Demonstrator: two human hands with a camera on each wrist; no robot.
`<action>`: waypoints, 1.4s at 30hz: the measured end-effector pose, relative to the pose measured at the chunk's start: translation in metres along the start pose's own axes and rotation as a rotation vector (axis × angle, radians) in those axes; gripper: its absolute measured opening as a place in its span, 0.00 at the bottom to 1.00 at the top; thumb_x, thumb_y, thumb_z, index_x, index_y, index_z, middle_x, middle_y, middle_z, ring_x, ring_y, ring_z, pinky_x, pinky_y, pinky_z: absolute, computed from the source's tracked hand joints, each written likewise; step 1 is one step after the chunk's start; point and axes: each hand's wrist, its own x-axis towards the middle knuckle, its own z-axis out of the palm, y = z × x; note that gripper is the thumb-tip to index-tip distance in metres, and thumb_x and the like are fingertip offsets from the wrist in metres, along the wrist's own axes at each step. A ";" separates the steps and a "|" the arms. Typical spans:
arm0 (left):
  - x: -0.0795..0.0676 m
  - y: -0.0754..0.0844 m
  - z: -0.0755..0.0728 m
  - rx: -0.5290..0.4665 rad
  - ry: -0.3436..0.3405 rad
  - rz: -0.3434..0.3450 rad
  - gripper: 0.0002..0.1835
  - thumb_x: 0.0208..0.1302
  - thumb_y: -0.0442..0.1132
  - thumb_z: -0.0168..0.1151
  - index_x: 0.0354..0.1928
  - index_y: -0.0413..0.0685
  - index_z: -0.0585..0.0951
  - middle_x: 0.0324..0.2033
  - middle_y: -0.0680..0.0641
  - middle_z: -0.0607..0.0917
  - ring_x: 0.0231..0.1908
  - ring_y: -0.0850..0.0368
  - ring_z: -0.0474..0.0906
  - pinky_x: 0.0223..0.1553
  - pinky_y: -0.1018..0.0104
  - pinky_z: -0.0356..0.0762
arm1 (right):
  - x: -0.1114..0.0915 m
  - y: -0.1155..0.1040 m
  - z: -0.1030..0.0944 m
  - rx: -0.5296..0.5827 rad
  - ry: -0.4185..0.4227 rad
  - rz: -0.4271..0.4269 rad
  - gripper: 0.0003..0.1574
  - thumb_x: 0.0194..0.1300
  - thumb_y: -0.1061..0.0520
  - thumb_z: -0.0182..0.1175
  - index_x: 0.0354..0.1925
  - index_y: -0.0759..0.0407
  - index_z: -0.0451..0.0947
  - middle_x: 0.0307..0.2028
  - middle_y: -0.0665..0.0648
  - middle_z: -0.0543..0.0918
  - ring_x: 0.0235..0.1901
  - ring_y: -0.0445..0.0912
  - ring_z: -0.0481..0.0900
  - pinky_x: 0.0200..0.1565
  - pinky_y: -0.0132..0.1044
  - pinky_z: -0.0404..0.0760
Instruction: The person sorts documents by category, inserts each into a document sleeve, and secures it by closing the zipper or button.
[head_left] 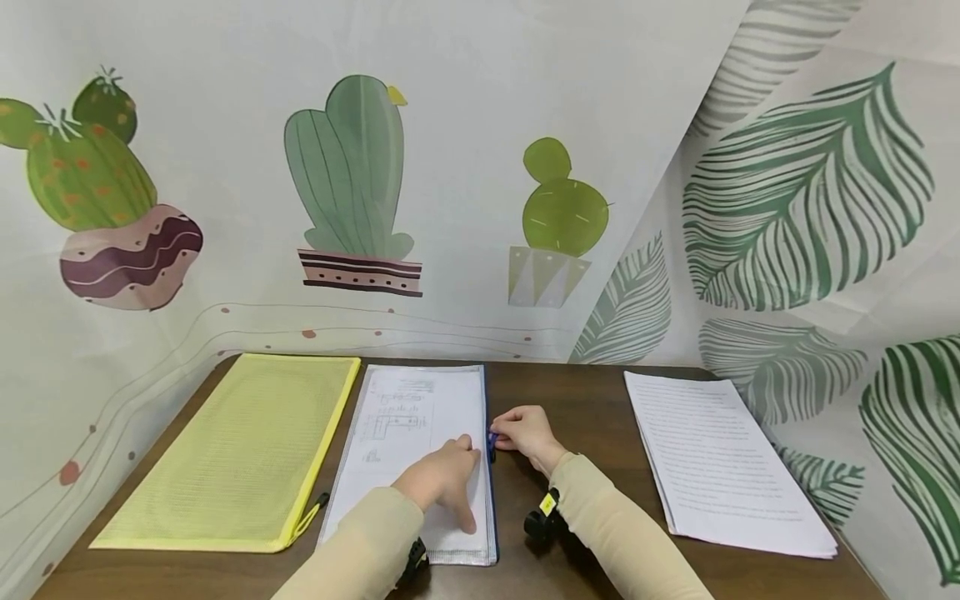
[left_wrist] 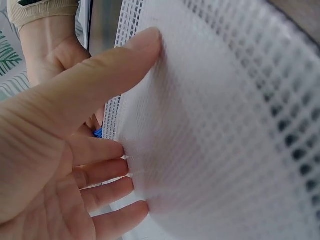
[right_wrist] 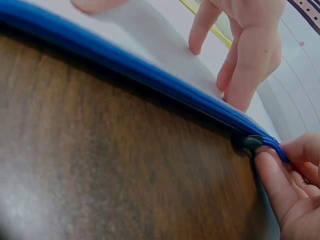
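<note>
A clear mesh zipper pouch (head_left: pixel 352 500) with a blue zipper edge (right_wrist: pixel 125 65) lies on the table, and a sheet with a printed drawing (head_left: pixel 397 417) shows through it. My left hand (head_left: pixel 447 479) rests on the pouch near its right edge, thumb and fingertips spread and touching the mesh, as the left wrist view shows up close. At the right edge, my right hand (head_left: pixel 528 435) pinches the blue cord of the zipper pull (right_wrist: pixel 274 147) between thumb and fingers. The dark slider end of the pull sits against the zipper.
On the left lies a yellow mesh zipper pouch (head_left: pixel 240 458) with a yellow cord pull (head_left: pixel 307 518). A stack of printed papers (head_left: pixel 720 467) lies on the right of the dark wooden table (head_left: pixel 585 392). Behind it hangs a cactus-patterned backdrop (head_left: pixel 465 167).
</note>
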 end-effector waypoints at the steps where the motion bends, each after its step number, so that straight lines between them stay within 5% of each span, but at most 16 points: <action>1: 0.000 0.000 0.000 0.004 -0.001 -0.001 0.55 0.25 0.55 0.82 0.61 0.39 0.72 0.45 0.49 0.71 0.45 0.57 0.68 0.49 0.66 0.76 | 0.001 0.001 0.001 -0.004 0.006 0.003 0.11 0.56 0.70 0.61 0.37 0.80 0.78 0.29 0.64 0.83 0.23 0.42 0.81 0.32 0.38 0.85; 6: 0.000 -0.001 0.001 0.003 0.001 0.004 0.51 0.24 0.55 0.82 0.57 0.40 0.75 0.45 0.49 0.70 0.44 0.57 0.68 0.48 0.65 0.76 | 0.010 0.012 0.003 0.006 0.032 0.002 0.09 0.54 0.71 0.62 0.35 0.78 0.79 0.25 0.60 0.82 0.21 0.41 0.80 0.29 0.35 0.84; 14: 0.007 -0.011 0.000 -0.041 0.004 0.009 0.50 0.30 0.53 0.81 0.60 0.43 0.73 0.66 0.41 0.67 0.64 0.43 0.64 0.63 0.53 0.67 | 0.013 0.009 0.003 0.007 0.042 -0.004 0.09 0.54 0.71 0.61 0.35 0.78 0.79 0.26 0.61 0.82 0.21 0.42 0.80 0.29 0.35 0.84; 24: 0.013 -0.015 -0.001 -0.075 0.029 0.006 0.45 0.24 0.50 0.83 0.53 0.49 0.75 0.50 0.48 0.74 0.51 0.49 0.70 0.53 0.55 0.75 | 0.019 0.009 0.003 0.011 0.040 0.002 0.10 0.54 0.71 0.61 0.36 0.79 0.79 0.27 0.62 0.83 0.21 0.42 0.81 0.30 0.35 0.85; 31: 0.013 -0.011 -0.005 -0.060 0.013 -0.028 0.59 0.25 0.51 0.83 0.67 0.48 0.66 0.58 0.46 0.71 0.55 0.48 0.67 0.57 0.56 0.73 | 0.023 0.009 0.001 -0.005 0.052 0.010 0.10 0.56 0.70 0.61 0.37 0.77 0.79 0.30 0.64 0.83 0.22 0.42 0.81 0.31 0.36 0.85; 42: 0.013 -0.009 -0.005 -0.016 -0.008 -0.036 0.61 0.25 0.52 0.83 0.69 0.49 0.64 0.56 0.47 0.71 0.52 0.50 0.68 0.55 0.58 0.75 | 0.026 0.008 0.003 0.011 0.067 0.016 0.08 0.56 0.71 0.60 0.36 0.77 0.80 0.28 0.61 0.82 0.20 0.41 0.80 0.30 0.36 0.85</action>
